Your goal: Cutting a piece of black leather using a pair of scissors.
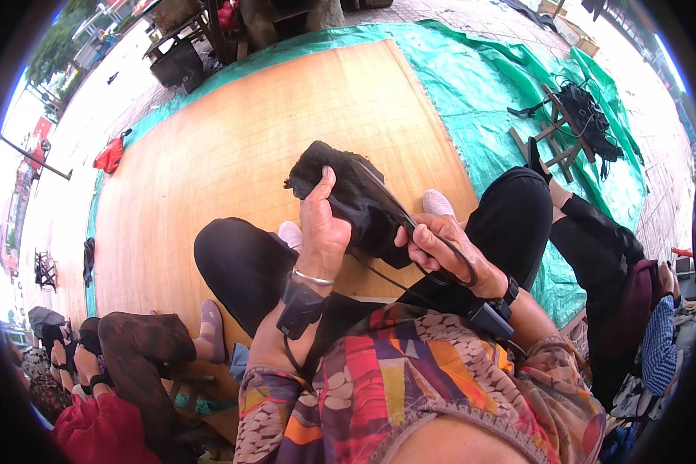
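A bunched piece of black cloth (317,158), fuzzy along its far edge and shinier lower down, is held up over my lap. My left hand (323,228) grips its left side, thumb pressed on top and the other fingers hidden. In my right hand (445,247) is a pair of scissors (385,192) with long dark blades and a looped handle. The blades point up and to the left, lying against the cloth's right side. I cannot tell whether they are parted or whether cloth is between them.
Beyond my knees lies a tan woven mat (232,147) on a green tarp (479,85). A black bag (584,116) rests on a wooden stool at right; a red bag (110,155) sits at far left. Seated people flank me: a red sleeve (104,425), a dark-trousered leg (595,232). Cables run from my wrist devices.
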